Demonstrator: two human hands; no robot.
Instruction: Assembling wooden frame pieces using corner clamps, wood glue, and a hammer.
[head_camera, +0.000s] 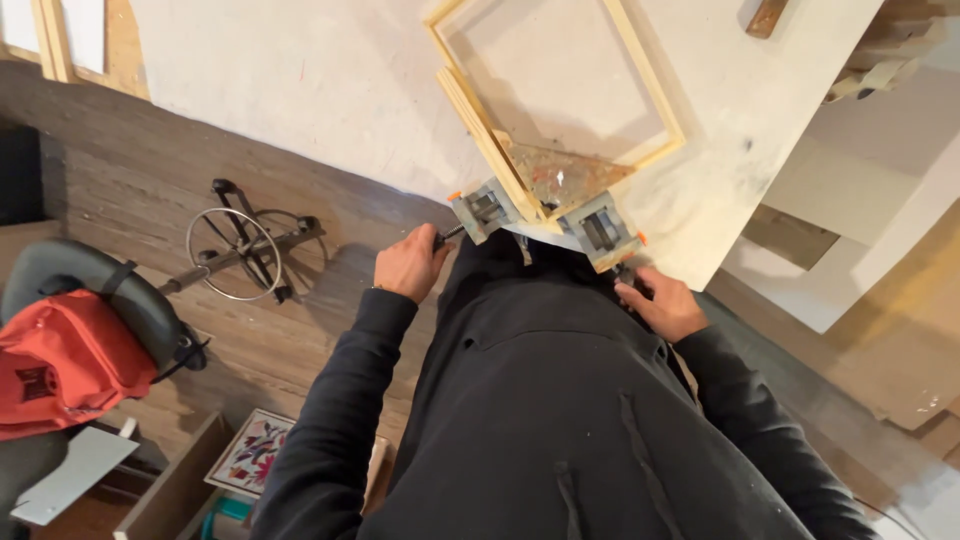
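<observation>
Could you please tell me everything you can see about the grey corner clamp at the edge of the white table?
The corner clamp is grey metal with small orange end tabs and two vise-like blocks set at a right angle. It sits at the near corner of the white table, gripping one corner of a pale wooden frame lying flat there. The left hand grasps its dark screw handle; the right hand reaches the other block's underside, where the handle is hidden.

a white worktable (330, 90) carried a pale wooden frame (640, 90), its near corner set in a grey corner clamp (545, 215) at the table's edge.
</observation>
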